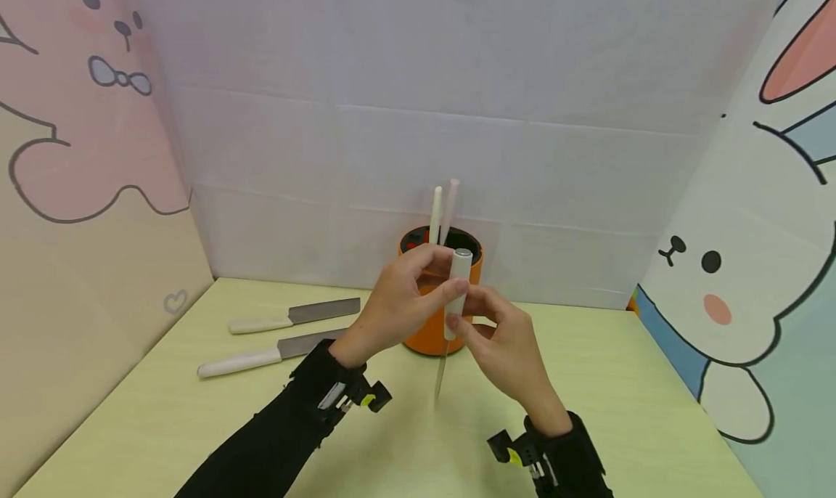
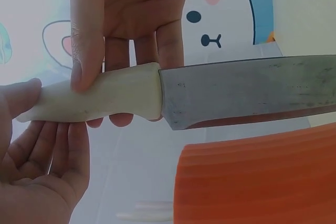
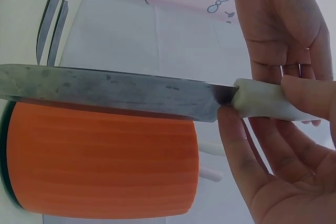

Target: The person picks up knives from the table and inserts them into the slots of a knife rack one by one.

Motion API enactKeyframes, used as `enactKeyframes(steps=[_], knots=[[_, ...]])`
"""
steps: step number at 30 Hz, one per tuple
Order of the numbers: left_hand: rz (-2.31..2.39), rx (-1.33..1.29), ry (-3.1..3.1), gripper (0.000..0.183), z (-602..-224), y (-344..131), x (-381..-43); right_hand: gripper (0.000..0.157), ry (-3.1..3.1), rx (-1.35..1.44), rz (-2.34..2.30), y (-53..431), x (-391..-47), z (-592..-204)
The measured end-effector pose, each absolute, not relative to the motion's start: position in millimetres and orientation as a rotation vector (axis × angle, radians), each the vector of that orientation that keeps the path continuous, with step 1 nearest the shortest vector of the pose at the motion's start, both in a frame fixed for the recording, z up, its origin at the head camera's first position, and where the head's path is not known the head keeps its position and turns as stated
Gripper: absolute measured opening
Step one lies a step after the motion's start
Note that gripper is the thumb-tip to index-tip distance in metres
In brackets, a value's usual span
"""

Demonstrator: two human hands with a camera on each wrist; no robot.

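A knife with a white handle (image 1: 459,295) hangs upright, point down, in front of an orange round knife holder (image 1: 434,334). Its broad grey blade (image 2: 236,90) has dark specks. With thumb and fingers, my left hand (image 1: 401,295) grips the upper part of the handle, near its butt. Lower down, my right hand (image 1: 506,342) pinches the handle, one fingertip right at the base of the blade in the right wrist view. Two pale handles (image 1: 435,213) stick up out of the holder's dark top.
Left of the holder, two more white-handled knives lie on the pale yellow table (image 1: 627,411): one farther back (image 1: 261,325), one closer (image 1: 238,363). White cloth (image 1: 326,149) hangs behind the table. Cartoon-printed panels (image 1: 705,353) flank both sides.
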State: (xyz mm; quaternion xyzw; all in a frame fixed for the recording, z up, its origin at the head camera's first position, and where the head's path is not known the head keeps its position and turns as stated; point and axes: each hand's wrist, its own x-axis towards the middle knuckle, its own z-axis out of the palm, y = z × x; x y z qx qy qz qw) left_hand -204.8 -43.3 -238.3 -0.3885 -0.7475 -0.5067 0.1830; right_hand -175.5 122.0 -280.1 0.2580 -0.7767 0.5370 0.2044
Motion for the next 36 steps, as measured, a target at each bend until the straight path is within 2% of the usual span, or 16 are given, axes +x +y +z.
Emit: enactKeyframes(steps=[8,17,24,36], knots=[[-1.439,-1.105,-2.107,0.022,-233.5,-43.1,-206.6,0.031,-2.162,0.723,1.496,123.0,-176.4,-279.8],[-1.417,-1.11,-2.101,0.023,-220.1,-44.5,-207.5,0.039,-2.192,0.785,1.464,132.1,-178.7,-279.4],[-1.428,-1.142,-2.075,0.022,-204.8,-45.0,-210.7,0.034,-2.221,0.781,1.371,142.4,-177.9,-280.6],[-1.355,-1.178,-2.037,0.023,-163.6,-44.1,-220.0,0.039,-2.25,0.707,1.176,173.4,-206.8,-317.6]])
